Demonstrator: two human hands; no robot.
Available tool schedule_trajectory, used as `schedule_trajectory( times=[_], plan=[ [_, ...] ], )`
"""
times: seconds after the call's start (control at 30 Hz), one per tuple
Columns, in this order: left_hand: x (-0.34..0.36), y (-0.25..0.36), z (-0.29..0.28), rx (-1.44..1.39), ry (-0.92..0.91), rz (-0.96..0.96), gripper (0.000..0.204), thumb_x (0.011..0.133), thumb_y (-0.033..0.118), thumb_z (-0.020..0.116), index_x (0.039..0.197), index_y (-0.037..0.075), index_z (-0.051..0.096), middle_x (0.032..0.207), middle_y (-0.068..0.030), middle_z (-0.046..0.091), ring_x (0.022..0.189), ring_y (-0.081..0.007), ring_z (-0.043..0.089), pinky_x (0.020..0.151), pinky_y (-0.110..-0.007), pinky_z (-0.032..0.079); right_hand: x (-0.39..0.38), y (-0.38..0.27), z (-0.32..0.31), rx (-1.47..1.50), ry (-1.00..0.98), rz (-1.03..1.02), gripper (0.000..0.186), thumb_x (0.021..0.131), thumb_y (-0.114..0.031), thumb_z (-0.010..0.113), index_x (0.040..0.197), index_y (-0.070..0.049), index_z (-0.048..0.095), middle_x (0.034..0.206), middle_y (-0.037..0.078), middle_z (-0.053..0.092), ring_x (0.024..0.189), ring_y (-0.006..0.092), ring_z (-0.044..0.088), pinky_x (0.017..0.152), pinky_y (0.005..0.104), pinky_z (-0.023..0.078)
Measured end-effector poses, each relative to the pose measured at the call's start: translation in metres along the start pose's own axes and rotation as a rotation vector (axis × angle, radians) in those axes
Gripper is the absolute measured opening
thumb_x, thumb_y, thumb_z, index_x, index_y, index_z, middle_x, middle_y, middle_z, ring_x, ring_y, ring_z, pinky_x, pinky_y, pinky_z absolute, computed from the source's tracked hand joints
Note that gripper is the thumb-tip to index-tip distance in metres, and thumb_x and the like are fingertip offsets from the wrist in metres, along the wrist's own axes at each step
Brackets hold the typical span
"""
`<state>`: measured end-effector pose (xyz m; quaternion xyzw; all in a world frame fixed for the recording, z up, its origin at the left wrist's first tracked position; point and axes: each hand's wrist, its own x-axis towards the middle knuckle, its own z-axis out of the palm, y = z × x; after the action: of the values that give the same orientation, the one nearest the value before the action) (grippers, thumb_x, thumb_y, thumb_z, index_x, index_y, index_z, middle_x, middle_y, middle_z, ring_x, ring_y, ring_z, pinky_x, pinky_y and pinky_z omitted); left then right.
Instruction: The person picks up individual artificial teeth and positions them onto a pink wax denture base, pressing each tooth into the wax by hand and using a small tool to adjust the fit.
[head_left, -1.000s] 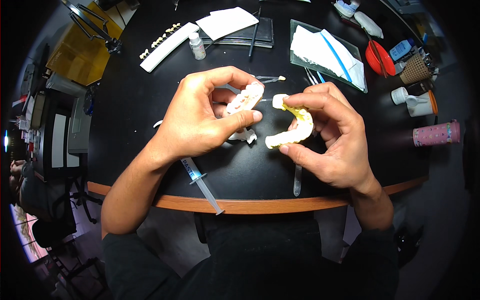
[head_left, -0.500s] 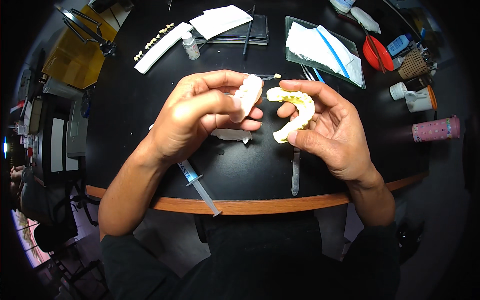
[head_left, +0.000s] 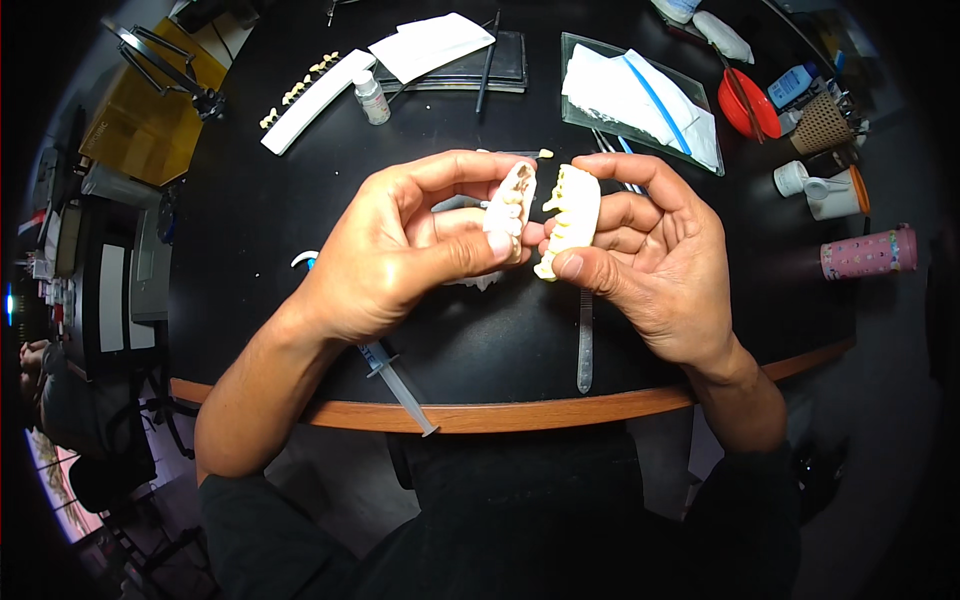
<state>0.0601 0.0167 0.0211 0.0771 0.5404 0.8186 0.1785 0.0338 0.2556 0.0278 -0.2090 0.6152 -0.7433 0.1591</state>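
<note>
My left hand (head_left: 400, 240) grips a white dental cast (head_left: 512, 205) between fingers and thumb, its row of teeth visible. Just beside it, my right hand (head_left: 660, 270) holds a pale yellow dental cast (head_left: 575, 210) on edge, toothed side facing the white one, with a narrow gap between them. A white piece (head_left: 470, 283) lies on the black table (head_left: 480, 365), mostly hidden under my left hand. A syringe (head_left: 400, 390) lies by my left forearm, overhanging the wooden edge. A metal instrument (head_left: 585, 355) lies below my right hand.
At the back are a white strip with small tooth pieces (head_left: 318, 100), a small bottle (head_left: 372, 100), white papers on a dark case (head_left: 507, 75), and a glass slab with paper (head_left: 640, 105). Along the right stand a red bowl (head_left: 738, 100), white containers (head_left: 832, 200) and a pink tumbler (head_left: 865, 255).
Both casts have been turned: the yellow one went from an open horseshoe view to standing on edge, and the white one now shows its teeth and sits nearer the yellow one.
</note>
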Motion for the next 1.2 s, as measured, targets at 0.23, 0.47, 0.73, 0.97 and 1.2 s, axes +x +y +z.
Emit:
schedule_trajectory(
  times=[0.23,0.47,0.73,0.97,1.2],
  plan=[
    [0.002,-0.005,0.003,0.224,-0.011,0.112,0.055,0.087,-0.004,0.082,0.135,-0.005,0.057,0.131,-0.0125,0.06,0.122,-0.0209,0.066,0.106,-0.035,0.057,0.0,0.004,-0.001,-0.026,-0.034,-0.044,0.055,0.089,0.005,0.082,0.136,0.01,0.053,0.104,0.02,0.076,0.1,0.0218,0.077,0.088,0.0291,0.065],
    [0.003,-0.012,0.002,0.233,-0.016,0.124,0.055,0.083,-0.004,0.086,0.132,-0.004,0.059,0.129,-0.0115,0.061,0.117,-0.0187,0.066,0.108,-0.035,0.055,-0.002,0.004,-0.001,-0.085,-0.052,-0.03,0.063,0.088,0.002,0.084,0.141,0.012,0.053,0.107,0.019,0.076,0.099,0.0189,0.077,0.09,0.0281,0.063],
    [0.003,-0.011,0.003,0.261,0.003,0.153,0.055,0.083,-0.004,0.086,0.13,-0.006,0.06,0.125,-0.0121,0.063,0.113,-0.0165,0.067,0.103,-0.032,0.057,-0.001,0.006,0.0,-0.162,-0.069,-0.11,0.056,0.088,0.001,0.084,0.135,0.012,0.056,0.101,0.019,0.076,0.096,0.0195,0.078,0.082,0.0254,0.065],
    [0.002,-0.009,0.004,0.273,0.01,0.146,0.056,0.081,-0.004,0.087,0.13,-0.006,0.06,0.124,-0.0119,0.063,0.112,-0.0164,0.067,0.103,-0.033,0.056,-0.003,0.004,-0.002,-0.219,-0.1,-0.082,0.062,0.089,0.003,0.082,0.143,0.01,0.053,0.111,0.02,0.075,0.101,0.0195,0.077,0.09,0.0277,0.064],
    [0.001,-0.002,0.01,0.277,0.043,0.155,0.051,0.083,-0.003,0.086,0.128,-0.007,0.061,0.122,-0.0138,0.064,0.105,-0.0176,0.071,0.091,-0.029,0.065,-0.002,0.002,-0.008,-0.195,-0.114,-0.025,0.066,0.091,0.003,0.08,0.148,0.011,0.049,0.116,0.021,0.074,0.106,0.0212,0.076,0.093,0.029,0.063]
  ],
)
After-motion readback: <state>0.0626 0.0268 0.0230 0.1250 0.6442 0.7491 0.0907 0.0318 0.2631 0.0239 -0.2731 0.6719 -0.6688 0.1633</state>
